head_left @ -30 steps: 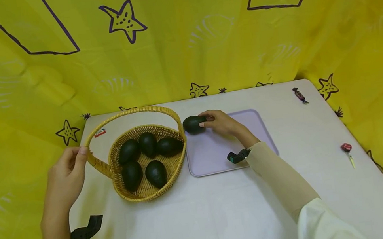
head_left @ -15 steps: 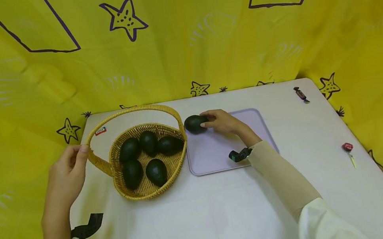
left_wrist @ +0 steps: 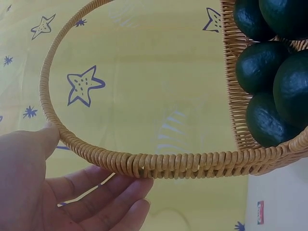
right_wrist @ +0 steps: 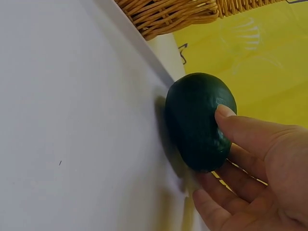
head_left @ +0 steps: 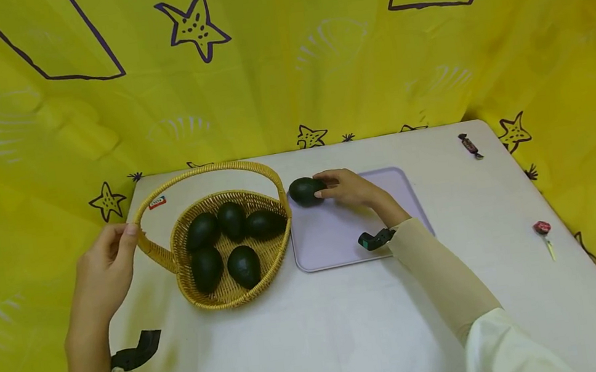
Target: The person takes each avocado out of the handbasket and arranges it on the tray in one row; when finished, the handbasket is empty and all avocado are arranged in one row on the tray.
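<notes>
My left hand (head_left: pixel 103 275) pinches the handle of a yellow wicker basket (head_left: pixel 272 282) at its left side; in the left wrist view the thumb lies on one side of the handle (left_wrist: pixel 192 164) and the fingertips on the other. Several dark green avocados (head_left: pixel 243 267) lie inside the basket. My right hand (head_left: pixel 351 189) grips a single avocado (head_left: pixel 304 192) at the back left corner of the lilac tray (head_left: pixel 332 237). Up close in the right wrist view, the thumb presses one side of that avocado (right_wrist: pixel 197 120) while the other fingers curl beneath it.
The basket's right rim stands against the tray's left edge. A wrapped candy (head_left: pixel 470 146) lies at the back right of the white table (head_left: pixel 273 350), a lollipop (head_left: pixel 543 236) nearer the right edge. Behind the basket is a small red-and-white wrapper (head_left: pixel 157 202). Yellow patterned cloth (head_left: pixel 262 78) hangs around.
</notes>
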The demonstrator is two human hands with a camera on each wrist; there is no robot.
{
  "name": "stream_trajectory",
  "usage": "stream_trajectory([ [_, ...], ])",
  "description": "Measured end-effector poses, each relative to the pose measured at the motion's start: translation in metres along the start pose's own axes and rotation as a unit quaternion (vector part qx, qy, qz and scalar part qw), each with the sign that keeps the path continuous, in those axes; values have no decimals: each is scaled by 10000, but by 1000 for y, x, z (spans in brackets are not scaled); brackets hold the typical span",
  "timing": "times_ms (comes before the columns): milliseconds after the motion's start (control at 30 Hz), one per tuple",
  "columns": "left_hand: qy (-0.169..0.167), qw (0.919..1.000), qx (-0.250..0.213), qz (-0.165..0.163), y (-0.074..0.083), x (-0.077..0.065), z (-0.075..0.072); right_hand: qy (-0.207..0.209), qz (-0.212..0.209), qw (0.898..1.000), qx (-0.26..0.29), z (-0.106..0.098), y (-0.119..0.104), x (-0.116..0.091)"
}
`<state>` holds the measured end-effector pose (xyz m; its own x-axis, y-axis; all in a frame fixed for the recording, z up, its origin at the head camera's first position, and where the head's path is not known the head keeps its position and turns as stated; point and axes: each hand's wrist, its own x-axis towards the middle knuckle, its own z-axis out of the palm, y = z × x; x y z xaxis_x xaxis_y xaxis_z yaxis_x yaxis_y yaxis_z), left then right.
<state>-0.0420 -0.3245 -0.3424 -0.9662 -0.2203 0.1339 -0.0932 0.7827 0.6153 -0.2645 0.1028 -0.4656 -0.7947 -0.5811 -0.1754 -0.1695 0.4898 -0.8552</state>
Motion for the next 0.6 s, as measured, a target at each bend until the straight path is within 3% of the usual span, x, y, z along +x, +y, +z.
stream_trajectory([
  [600, -74, 10000, -52, -4, 1, 0, -1, 218, -131, 9996, 130, -5, -7, -5],
])
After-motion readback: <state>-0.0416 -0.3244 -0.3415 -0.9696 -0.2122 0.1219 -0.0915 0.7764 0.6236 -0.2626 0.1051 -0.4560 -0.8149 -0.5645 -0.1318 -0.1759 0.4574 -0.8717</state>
